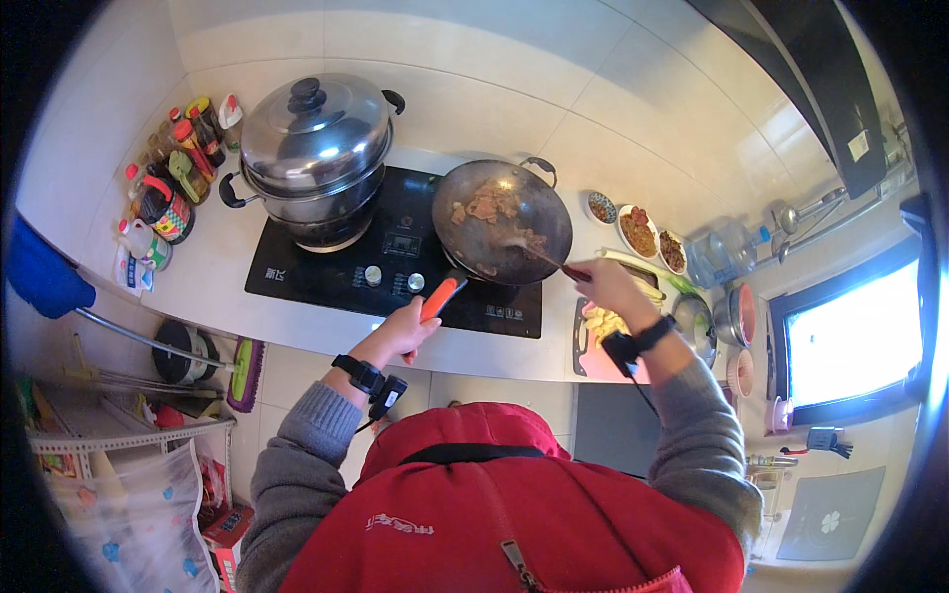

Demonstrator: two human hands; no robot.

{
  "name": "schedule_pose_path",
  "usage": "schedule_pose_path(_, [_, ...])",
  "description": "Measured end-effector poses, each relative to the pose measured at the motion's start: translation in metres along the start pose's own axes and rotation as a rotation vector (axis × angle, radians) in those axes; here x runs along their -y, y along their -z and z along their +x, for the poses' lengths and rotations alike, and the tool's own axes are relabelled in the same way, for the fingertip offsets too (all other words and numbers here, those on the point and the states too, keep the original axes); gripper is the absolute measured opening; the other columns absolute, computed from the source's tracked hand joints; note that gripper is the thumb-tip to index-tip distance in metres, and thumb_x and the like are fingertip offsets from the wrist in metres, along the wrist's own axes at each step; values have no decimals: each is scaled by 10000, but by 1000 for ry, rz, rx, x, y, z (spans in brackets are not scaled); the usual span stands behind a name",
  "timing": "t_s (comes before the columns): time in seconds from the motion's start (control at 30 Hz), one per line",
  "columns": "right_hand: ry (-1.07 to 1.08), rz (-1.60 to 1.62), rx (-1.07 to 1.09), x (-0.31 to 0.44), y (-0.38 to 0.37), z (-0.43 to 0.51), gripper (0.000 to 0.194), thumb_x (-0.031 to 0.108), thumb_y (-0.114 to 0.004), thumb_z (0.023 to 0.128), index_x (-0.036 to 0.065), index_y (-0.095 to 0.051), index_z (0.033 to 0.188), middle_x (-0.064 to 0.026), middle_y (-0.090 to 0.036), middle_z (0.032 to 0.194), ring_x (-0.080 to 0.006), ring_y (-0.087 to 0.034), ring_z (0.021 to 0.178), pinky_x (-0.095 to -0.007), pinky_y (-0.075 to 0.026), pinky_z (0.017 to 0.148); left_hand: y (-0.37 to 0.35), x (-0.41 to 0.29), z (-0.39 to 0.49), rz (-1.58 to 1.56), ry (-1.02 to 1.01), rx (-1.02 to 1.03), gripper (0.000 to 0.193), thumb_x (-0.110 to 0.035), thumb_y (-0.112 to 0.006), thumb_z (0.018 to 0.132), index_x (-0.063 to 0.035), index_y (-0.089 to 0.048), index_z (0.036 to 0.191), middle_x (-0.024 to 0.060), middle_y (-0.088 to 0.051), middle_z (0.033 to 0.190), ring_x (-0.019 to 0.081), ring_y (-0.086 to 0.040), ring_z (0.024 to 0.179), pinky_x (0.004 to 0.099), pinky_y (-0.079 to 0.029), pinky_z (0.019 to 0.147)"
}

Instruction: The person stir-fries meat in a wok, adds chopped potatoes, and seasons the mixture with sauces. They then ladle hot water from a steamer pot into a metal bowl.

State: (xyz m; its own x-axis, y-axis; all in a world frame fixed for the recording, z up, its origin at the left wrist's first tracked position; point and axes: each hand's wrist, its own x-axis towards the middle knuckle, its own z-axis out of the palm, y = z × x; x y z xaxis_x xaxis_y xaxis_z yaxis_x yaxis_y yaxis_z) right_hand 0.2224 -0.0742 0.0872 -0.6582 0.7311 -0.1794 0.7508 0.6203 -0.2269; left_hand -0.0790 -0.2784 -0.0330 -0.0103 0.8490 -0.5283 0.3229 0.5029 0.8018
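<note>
A dark wok (463, 241) sits on the right side of the black cooktop (326, 285), slightly tilted. Browned slices, apparently meat (489, 201), lie on its far wall, with a few smaller pieces lower down. My left hand (400, 331) grips the wok's orange-red handle (440, 299) at the counter's front edge. In my right hand (612, 285) is the brown handle of a spatula (547, 258); its head reaches into the wok and touches food at the right. Part of the spatula's grip is hidden by my fingers.
A lidded steamer pot (315, 148) stands left of the wok, beside sauce bottles (196, 148). On the right are a small patterned bowl (601, 208), dishes of seasonings (639, 231), a pink cutting board (597, 363) with cut yellow pieces, and a water jug (723, 256).
</note>
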Motion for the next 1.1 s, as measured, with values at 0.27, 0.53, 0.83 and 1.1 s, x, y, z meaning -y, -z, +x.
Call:
schedule_pose_path(0.27, [-23, 164, -277, 20, -73, 81, 435, 147, -662, 769, 54, -638, 1193, -233, -656, 1055, -379, -642, 973, -419, -512, 861, -1, -3, -3, -22, 12, -8, 427, -271, -545, 964, 8, -351, 1224, 78, -535, 639, 166, -546, 409, 328, -493, 366])
schedule_pose_path(0.53, [-84, 235, 91, 26, -2, -21, 441, 145, -660, 762, 94, -645, 1200, -211, -679, 998, -333, -671, 914, -392, -524, 809, 2, -2, -3, 1, 6, -11, 525, -289, -550, 956, 37, -338, 1308, 115, -580, 695, 179, -577, 450, 321, -504, 386])
schedule_pose_path(0.83, [-65, 334, -189, 23, -74, 66, 480, 103, -682, 760, 23, -605, 1227, -217, -668, 1077, -301, -670, 979, -339, -509, 867, 2, 0, -3, -8, -10, -7, 547, -303, -560, 951, 42, -335, 1311, 126, -584, 692, 190, -588, 456, 332, -513, 388])
schedule_pose_path(1.1, [38, 156, 6, 33, -39, 16, 445, 184, -683, 761, 119, -648, 1200, -208, -673, 1005, -371, -652, 929, -411, -518, 832, 3, -1, -5, -14, -27, -2, 463, -283, -554, 955, 22, -347, 1235, 89, -541, 634, 172, -561, 433, 339, -502, 374])
